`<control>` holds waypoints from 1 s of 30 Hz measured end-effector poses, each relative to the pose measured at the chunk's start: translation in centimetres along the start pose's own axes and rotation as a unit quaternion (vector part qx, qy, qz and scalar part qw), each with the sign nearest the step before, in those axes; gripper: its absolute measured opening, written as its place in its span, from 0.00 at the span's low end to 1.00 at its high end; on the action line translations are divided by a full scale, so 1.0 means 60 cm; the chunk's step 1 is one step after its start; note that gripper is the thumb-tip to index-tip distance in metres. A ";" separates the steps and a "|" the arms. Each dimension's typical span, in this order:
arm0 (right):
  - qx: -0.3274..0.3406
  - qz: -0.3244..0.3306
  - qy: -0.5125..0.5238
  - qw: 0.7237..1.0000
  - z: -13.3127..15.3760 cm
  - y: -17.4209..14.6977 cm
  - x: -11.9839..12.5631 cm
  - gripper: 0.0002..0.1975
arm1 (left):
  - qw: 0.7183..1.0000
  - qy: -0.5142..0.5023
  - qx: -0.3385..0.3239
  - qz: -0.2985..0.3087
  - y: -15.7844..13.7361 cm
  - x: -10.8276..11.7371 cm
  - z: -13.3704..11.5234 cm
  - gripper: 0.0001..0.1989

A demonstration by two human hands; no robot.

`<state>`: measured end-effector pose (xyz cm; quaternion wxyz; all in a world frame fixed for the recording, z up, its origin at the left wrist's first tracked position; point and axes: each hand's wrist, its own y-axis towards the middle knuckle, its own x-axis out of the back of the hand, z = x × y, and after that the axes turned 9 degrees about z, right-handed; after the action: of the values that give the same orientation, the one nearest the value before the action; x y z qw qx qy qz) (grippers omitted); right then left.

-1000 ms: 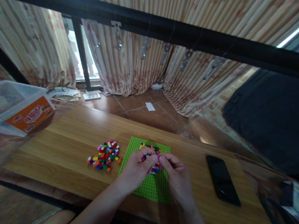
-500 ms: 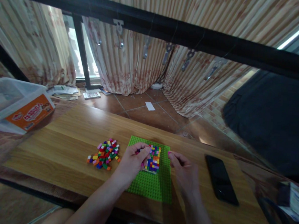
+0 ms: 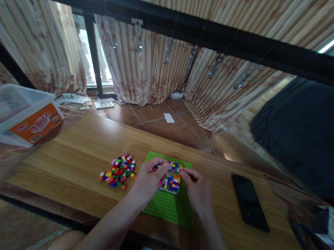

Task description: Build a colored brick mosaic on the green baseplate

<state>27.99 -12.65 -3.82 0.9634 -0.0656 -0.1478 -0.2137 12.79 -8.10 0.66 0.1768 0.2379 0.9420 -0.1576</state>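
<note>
Wood-grain tabletop (image 3: 80,153): multicoloured block of small plastic bricks (image 3: 174,181) on green studded baseplate (image 3: 166,209). Left hand (image 3: 147,179) curled round small pink bricks (image 3: 161,183), left side; right hand (image 3: 199,188) at block's far right corner, can't tell grip. Apparently seating a brick; next press needs squared edges

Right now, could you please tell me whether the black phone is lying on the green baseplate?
No, the black phone lies on the wooden table, right of the green baseplate.
</note>
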 end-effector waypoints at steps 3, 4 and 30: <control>-0.003 -0.009 -0.007 1.000 0.001 -0.002 -0.002 0.14 | 1.000 0.004 -0.003 0.000 0.000 0.000 -0.001 0.13; -0.005 -0.013 -0.006 1.000 0.002 -0.002 -0.003 0.14 | 1.000 0.005 -0.005 0.001 0.001 0.000 -0.001 0.12; -0.050 -0.028 0.125 0.991 -0.016 0.011 -0.020 0.20 | 1.000 0.021 -0.018 0.004 0.003 0.002 0.004 0.10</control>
<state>27.51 -11.79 -5.14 0.9634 -0.0828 -0.0175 -0.2545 12.83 -7.99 0.37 0.1614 0.2421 0.9471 -0.1350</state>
